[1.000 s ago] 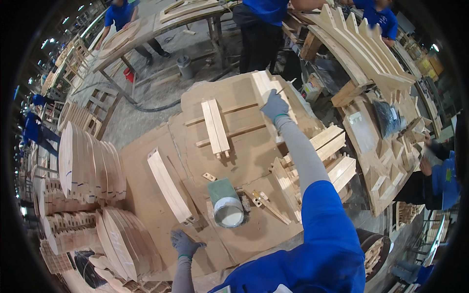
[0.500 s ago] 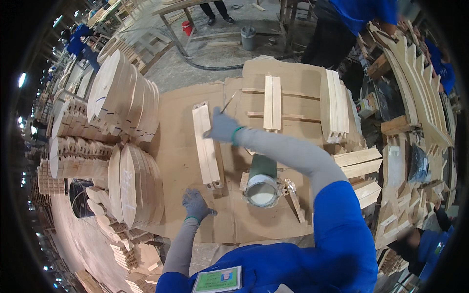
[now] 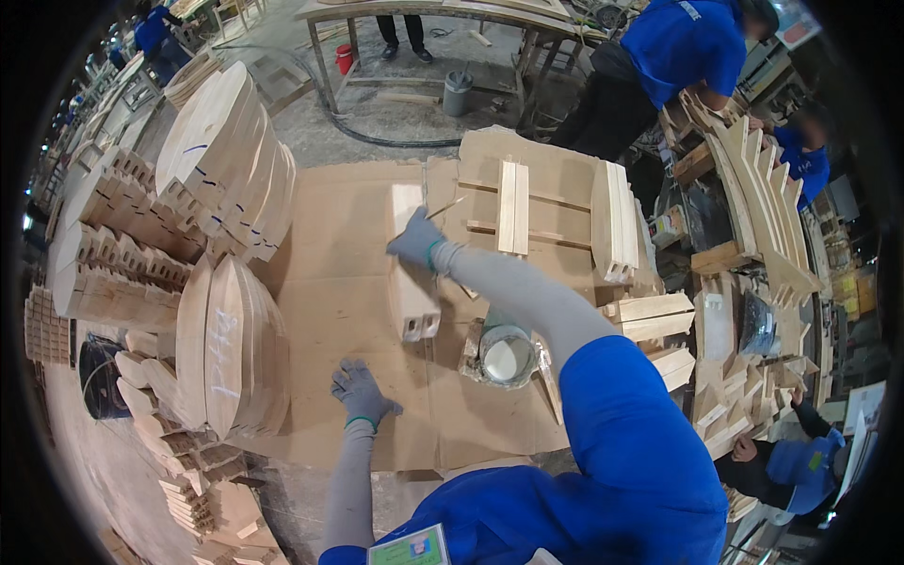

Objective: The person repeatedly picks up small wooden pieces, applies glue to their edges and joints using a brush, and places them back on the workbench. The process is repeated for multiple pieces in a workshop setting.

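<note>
My right hand (image 3: 414,240), in a grey glove, is closed around a thin pale stick (image 3: 446,207) that points up and to the right. Its fingers also lie across a pair of pale wooden bars (image 3: 414,299), side by side with holes in their near ends. Nearer to me, my left hand (image 3: 363,391), also gloved, is open with fingers spread over the cardboard (image 3: 330,282); it holds nothing. Right of the bars stands a can (image 3: 507,356) of white liquid, partly hidden by my right forearm.
Stacks of curved wooden panels (image 3: 240,348) line the left side. Further bars (image 3: 512,207) rest on two cross strips, with a grouped set (image 3: 615,221) beside them. Short wooden pieces (image 3: 652,318) lie at the right. A co-worker (image 3: 683,52) leans over wooden frames at the far right.
The bars under my right hand have turned and shifted, and their holed ends now show more. My right hand stays on them with the stick. My left hand remains spread. The whole view has shifted.
</note>
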### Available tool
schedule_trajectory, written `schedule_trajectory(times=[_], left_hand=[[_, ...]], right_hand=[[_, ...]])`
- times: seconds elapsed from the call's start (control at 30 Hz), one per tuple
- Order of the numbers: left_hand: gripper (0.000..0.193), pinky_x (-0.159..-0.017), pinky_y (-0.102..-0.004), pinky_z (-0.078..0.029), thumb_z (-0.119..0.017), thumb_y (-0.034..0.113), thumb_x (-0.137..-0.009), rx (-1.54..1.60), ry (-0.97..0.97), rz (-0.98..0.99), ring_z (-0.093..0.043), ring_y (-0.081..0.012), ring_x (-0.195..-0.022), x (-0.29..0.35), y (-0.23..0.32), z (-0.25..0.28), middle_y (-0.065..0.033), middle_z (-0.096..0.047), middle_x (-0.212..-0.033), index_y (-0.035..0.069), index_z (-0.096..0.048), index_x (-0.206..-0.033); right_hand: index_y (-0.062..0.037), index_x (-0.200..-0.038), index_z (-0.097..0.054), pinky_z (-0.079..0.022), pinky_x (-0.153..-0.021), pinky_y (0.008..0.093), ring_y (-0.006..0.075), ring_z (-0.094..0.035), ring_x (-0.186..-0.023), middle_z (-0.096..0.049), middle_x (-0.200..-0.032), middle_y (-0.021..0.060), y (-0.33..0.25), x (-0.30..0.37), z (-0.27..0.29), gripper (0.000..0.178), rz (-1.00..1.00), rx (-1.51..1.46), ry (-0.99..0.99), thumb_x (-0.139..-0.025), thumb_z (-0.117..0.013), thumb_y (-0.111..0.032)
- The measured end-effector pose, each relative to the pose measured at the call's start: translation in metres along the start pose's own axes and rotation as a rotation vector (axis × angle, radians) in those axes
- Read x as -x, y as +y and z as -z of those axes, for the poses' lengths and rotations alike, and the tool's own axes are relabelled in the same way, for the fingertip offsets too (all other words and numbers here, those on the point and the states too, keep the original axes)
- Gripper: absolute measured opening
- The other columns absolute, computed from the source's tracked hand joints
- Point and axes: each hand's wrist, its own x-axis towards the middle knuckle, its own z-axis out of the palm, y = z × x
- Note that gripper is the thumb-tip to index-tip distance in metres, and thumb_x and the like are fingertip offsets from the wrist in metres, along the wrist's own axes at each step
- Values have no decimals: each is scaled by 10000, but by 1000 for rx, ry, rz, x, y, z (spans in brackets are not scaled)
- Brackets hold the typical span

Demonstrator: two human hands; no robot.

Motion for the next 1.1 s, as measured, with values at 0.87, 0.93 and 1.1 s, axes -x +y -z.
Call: schedule_trajectory(times=[0.87,0.93,1.1], left_hand=[[1416,-1091,-568,-177,-854,582,-440,-106,-46,-28,-108,-532,-1363,-3,13,6,-315,-65,-1506,-55,-94,-1450],[1427,-1112,-536,-153,-855,587,-431,-108,-52,-10,-99,-514,-1373,-1,13,6,-312,-65,-1508,-51,-90,-1453],[1412,-1132,-524,-100,-834,607,-460,-114,-46,-126,-57,-479,-1396,0,19,14,-307,-74,-1509,-87,-92,-1441]], right_hand=[[27,-1272,-384,-502,-870,423,342,-611,-1052,-539,-1184,236,184,-18,197,789,-456,248,516,-655,-745,-305],[12,-1260,-410,-503,-865,425,343,-614,-1044,-540,-1190,232,194,-9,204,784,-456,251,533,-649,-764,-331],[0,-1194,-500,-503,-866,404,329,-575,-1058,-548,-1165,203,213,15,208,754,-388,360,580,-637,-801,-411]])
